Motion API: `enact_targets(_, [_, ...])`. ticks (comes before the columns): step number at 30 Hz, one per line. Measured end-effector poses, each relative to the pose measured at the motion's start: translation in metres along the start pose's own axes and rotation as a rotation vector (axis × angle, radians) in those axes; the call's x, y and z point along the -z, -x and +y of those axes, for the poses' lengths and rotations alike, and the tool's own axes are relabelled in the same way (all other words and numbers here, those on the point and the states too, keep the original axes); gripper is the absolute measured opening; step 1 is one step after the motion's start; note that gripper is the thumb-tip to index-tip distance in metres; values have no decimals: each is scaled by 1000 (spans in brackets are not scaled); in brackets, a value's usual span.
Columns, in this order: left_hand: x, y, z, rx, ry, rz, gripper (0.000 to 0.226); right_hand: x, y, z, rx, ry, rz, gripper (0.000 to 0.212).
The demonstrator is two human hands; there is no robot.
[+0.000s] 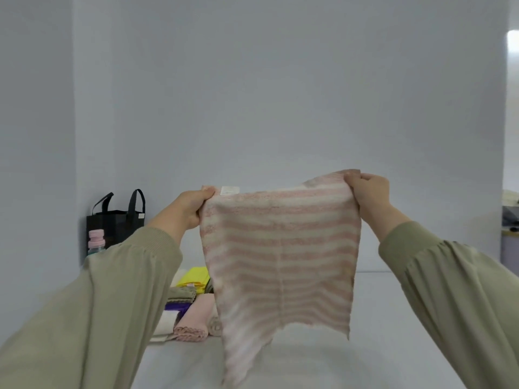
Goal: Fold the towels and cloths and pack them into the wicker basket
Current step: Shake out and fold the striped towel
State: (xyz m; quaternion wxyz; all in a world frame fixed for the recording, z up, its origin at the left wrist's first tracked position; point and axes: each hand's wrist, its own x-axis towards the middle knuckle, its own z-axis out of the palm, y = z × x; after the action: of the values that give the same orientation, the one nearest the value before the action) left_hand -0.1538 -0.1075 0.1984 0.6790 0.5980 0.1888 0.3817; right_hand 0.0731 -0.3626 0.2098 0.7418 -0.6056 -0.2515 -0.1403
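A pink-and-white striped towel (280, 256) hangs spread out in the air above the white table (393, 318). My left hand (186, 210) pinches its upper left corner and my right hand (370, 195) pinches its upper right corner. The towel's lower edge dangles just over the tabletop. On the table behind my left arm lies a pile of cloths: a yellow one (195, 276), an olive one (182, 293), a purple one (175, 306), a folded pink one (195, 318) and a cream one (165, 325). No wicker basket is in view.
A black tote bag (118, 220) stands against the wall at the back left. A bottle with a pink cap (96, 244) stands in front of it. White walls close the table at the back and left. Shelving shows at the far right edge.
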Motion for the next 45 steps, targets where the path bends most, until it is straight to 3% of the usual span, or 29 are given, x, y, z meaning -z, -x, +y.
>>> enact_targets(3, [-5,-21,-2,-229,-372,162,12,2,-14,5,38,156,20,28])
enact_targets(5, [-6,-36,-3,-332,-637,200,25,4,-23,14,42,330,15,25])
enact_targets(8, [-12,-48,-7,-367,-1027,221,30,7,-32,35,46,589,-37,26])
enact_targets(10, [-21,-58,-19,-324,-1109,221,38,3,-37,56,34,688,-80,24])
enact_targets(13, [-31,-81,-53,-188,-967,152,26,-11,-47,94,-67,702,-113,34])
enact_targets(17, [-34,-118,-109,-37,-483,82,18,-28,-58,150,-226,472,-130,20])
enact_targets(21, [-45,-128,-144,16,-255,9,20,-39,-54,179,-277,247,-188,12])
enact_targets(28, [-49,-117,-216,198,-83,-38,12,-27,-36,243,-486,141,-87,13])
enact_targets(35, [-42,-72,-292,293,58,133,10,9,13,302,-553,142,26,7])
enact_targets(39, [-42,-44,-316,309,33,120,11,26,31,326,-557,199,64,18])
enact_targets(41, [-37,-37,-330,251,-177,60,14,32,38,335,-574,252,53,23])
enact_targets(43, [-30,-27,-339,175,-470,-20,20,37,45,343,-562,460,-1,27])
enact_targets(45, [-22,-17,-348,104,-707,-103,33,39,55,343,-487,844,-100,37])
